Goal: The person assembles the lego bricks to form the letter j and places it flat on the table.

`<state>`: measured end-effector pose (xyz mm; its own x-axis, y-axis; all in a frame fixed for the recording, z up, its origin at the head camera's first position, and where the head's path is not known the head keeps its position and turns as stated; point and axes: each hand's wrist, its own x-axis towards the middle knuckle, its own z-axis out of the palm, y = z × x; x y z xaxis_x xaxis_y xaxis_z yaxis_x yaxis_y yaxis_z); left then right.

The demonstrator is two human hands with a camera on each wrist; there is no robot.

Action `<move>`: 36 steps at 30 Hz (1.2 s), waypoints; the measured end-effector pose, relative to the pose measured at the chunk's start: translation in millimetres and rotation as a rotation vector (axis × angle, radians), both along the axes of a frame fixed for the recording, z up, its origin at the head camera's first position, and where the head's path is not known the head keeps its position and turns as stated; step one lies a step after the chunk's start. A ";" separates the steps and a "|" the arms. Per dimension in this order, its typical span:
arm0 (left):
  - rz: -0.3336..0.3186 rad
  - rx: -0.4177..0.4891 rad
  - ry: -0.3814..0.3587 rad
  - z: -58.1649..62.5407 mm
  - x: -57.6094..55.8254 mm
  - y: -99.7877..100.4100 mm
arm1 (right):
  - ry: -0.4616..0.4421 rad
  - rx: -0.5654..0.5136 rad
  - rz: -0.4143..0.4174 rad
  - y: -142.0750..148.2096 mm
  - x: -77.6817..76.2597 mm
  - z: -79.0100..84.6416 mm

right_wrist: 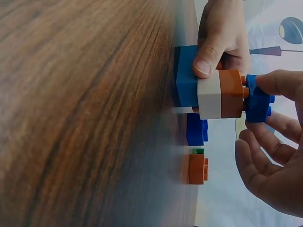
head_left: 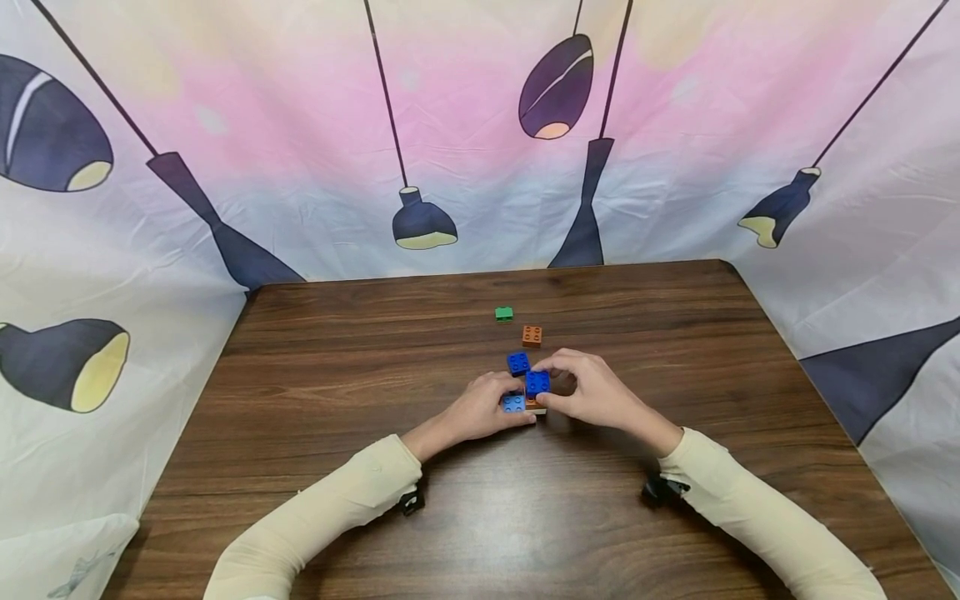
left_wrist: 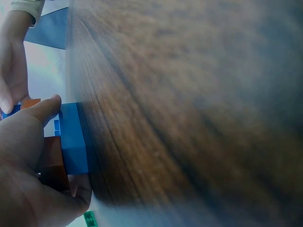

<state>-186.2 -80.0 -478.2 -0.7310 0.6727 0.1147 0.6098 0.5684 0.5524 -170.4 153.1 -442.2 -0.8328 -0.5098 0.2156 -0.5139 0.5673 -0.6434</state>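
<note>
My left hand grips a stack of toy building bricks low on the table, thumb along its near side. At the bottom is a light blue brick, with a white brick and an orange brick stacked above it. Another orange-brown brick rises from the light blue one, partly hidden by the left hand. Between thumb and fingertips, my right hand pinches a dark blue brick. That brick sits right at the orange brick's studs, slightly tilted, with some stud still showing between them.
Just beyond the stack lies a second dark blue brick. Farther back are a loose orange brick and a small green brick. The wooden table ends at a printed cloth backdrop behind and at the sides.
</note>
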 end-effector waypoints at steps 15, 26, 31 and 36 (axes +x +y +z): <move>0.005 -0.015 0.003 0.6 0.9 -1.1 | -0.001 0.013 0.043 0.9 -0.4 -1.7; 0.002 -0.018 -0.003 0.9 0.4 -1.2 | -0.014 0.031 0.064 1.5 -4.2 0.6; 0.008 -0.024 -0.004 1.2 0.7 -1.1 | -0.016 0.041 0.061 1.2 -4.3 2.4; 0.009 -0.031 -0.011 1.2 0.2 -0.9 | -0.014 0.047 0.063 1.0 -4.1 4.0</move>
<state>-186.0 -81.0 -477.0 -0.7381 0.6692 0.0861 0.5987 0.5907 0.5409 -174.5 154.0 -438.2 -0.8019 -0.5703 0.1783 -0.5402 0.5643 -0.6243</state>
